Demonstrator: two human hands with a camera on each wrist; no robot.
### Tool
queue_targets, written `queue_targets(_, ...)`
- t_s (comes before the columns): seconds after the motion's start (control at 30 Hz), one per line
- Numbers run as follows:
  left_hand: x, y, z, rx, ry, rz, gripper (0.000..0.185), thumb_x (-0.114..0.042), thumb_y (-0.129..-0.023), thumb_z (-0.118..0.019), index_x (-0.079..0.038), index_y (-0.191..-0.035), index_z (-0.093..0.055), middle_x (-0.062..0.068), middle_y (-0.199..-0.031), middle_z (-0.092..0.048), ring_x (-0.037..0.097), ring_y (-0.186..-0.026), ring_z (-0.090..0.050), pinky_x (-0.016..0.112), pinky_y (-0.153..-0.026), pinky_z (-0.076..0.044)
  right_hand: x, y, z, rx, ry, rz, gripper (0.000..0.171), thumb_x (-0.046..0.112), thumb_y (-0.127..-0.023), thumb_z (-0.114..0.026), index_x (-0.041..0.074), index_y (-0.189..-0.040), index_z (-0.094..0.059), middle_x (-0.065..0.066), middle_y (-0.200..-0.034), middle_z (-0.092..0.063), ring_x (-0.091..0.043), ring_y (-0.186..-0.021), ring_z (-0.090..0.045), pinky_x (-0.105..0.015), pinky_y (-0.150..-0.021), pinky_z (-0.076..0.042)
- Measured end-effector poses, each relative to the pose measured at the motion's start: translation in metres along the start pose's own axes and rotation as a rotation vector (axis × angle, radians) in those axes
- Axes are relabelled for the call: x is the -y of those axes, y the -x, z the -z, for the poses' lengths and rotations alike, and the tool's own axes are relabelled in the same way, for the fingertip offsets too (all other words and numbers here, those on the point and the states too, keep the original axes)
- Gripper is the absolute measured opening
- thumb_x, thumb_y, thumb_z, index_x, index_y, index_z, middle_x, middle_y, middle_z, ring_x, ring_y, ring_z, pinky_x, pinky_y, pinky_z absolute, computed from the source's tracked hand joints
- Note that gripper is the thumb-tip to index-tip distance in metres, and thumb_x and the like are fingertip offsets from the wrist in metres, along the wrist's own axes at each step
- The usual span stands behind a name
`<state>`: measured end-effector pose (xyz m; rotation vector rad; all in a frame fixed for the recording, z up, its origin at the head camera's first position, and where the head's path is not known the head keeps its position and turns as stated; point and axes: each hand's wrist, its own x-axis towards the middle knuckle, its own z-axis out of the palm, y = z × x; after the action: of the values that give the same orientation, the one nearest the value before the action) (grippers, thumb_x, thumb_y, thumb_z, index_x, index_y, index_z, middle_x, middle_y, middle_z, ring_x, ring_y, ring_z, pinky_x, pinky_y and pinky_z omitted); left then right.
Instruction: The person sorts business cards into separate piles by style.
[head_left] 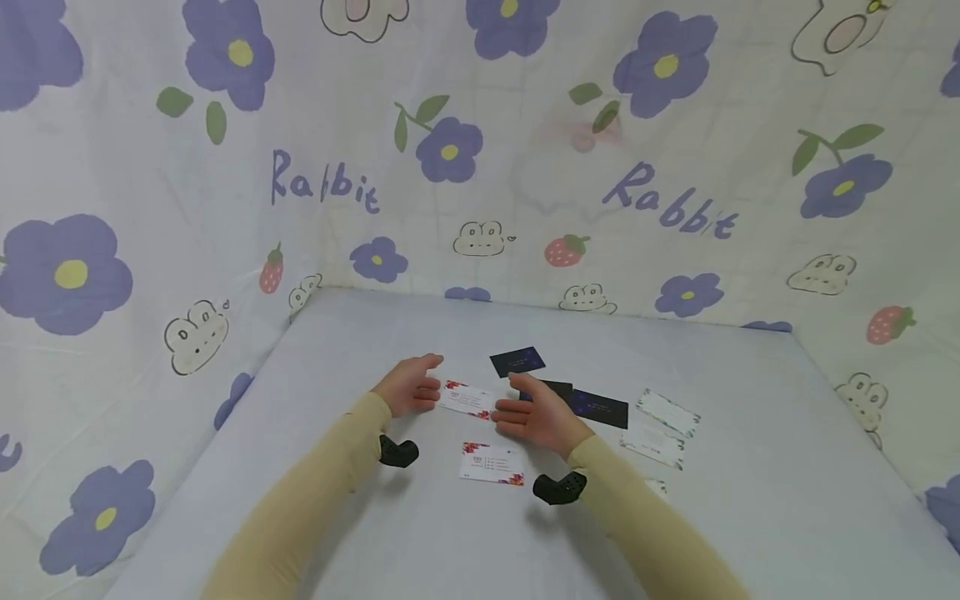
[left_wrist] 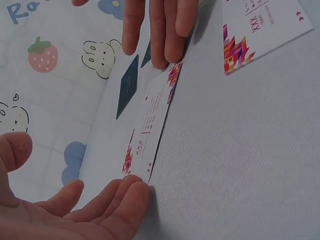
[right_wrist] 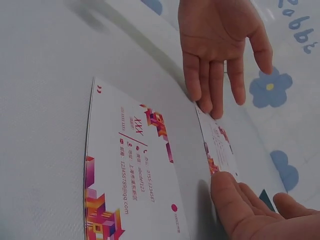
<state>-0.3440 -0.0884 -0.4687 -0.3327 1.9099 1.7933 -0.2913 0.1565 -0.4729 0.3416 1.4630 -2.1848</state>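
Observation:
A white business card (head_left: 467,398) with red and orange corners lies on the table between my two hands. My left hand (head_left: 407,386) is at its left end, fingers extended and fingertips right at the short edge in the left wrist view. At the opposite end, my right hand (head_left: 546,417) has its straight fingertips close against the card, thumb raised. Neither hand grips anything. Nearer to me lies a second white card (head_left: 492,463) of the same design, its edge thick like a small stack in the right wrist view.
Behind the right hand are a black card (head_left: 517,362) and another black card (head_left: 603,409), with a third partly hidden. Farther right lie white cards with green edging (head_left: 667,412), one partly covered by the right sleeve (head_left: 630,508). A patterned curtain (head_left: 495,183) surrounds the pale table (head_left: 390,533).

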Motion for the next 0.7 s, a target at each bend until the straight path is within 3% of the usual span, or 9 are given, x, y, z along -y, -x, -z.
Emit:
queue_targets(0.33, 0.002, 0.002, -0.004, 0.008, 0.049, -0.011, 0.061, -0.040, -0.106, -0.049, -0.011, -0.158, -0.035, 0.023, -0.149, -0.049, 0.029, -0.114, -0.056, 0.041, -0.110, -0.048, -0.002, -0.004, -0.006, -0.058, -0.064, -0.012, 0.078, 0.039, -0.101, -0.058, 0.009, -0.162, -0.020, -0.030, -0.158, -0.035, -0.045, -0.144, -0.044, -0.050, -0.120, -0.039)
queue_targets(0.47, 0.005, 0.003, -0.005, -0.012, 0.056, -0.005, 0.062, -0.039, -0.105, -0.051, -0.010, -0.157, -0.034, 0.022, -0.147, -0.051, 0.027, -0.113, -0.055, 0.040, -0.110, -0.049, -0.002, -0.005, -0.007, -0.089, -0.053, -0.017, 0.077, 0.041, -0.100, -0.059, 0.011, -0.161, -0.023, -0.028, -0.156, -0.038, -0.043, -0.139, -0.048, -0.041, -0.108, -0.051)
queue_targets(0.57, 0.007, 0.003, -0.006, -0.020, 0.051, -0.006, 0.063, -0.040, -0.105, -0.051, -0.009, -0.157, -0.033, 0.021, -0.145, -0.052, 0.027, -0.113, -0.055, 0.040, -0.109, -0.049, -0.002, -0.005, -0.010, -0.106, -0.047, -0.016, 0.077, 0.042, -0.099, -0.059, 0.012, -0.161, -0.024, -0.027, -0.156, -0.039, -0.041, -0.137, -0.049, -0.033, -0.096, -0.053)
queue_targets(0.7, 0.008, 0.005, -0.007, -0.030, 0.042, -0.009, 0.064, -0.041, -0.104, -0.052, -0.008, -0.156, -0.034, 0.020, -0.144, -0.052, 0.026, -0.112, -0.055, 0.038, -0.106, -0.050, -0.001, -0.003, -0.015, -0.108, -0.059, -0.009, 0.077, 0.043, -0.099, -0.059, 0.012, -0.161, -0.025, -0.026, -0.156, -0.040, -0.040, -0.138, -0.048, -0.033, -0.099, -0.049)
